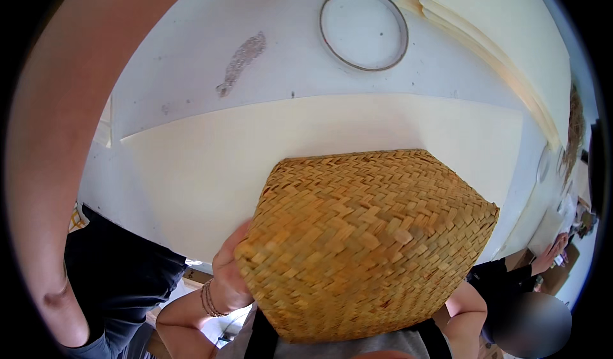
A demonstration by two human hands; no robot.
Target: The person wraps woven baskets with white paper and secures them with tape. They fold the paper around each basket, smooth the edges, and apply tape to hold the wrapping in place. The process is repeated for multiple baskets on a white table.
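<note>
A woven plant-fibre basket (368, 244), tan with a zigzag weave, fills the lower middle of the view in front of my chest. Its broad woven surface faces the camera, and its opening is not visible. My left hand (232, 273), with thin bracelets at the wrist, grips the basket's left edge; the fingers are partly hidden behind it. On the right only my bent right arm (464, 306) shows, and the basket hides the right hand. Beneath and beyond the basket, a cream sheet of paper (206, 167) lies on the white table (278, 62).
A roll of tape (404, 38) lies flat on the far side of the table. Stacked cream sheets (503, 33) stand at the upper right. Another person's bare arm (52, 143) crosses the left side. A co-worker's hand (550, 253) shows at the far right.
</note>
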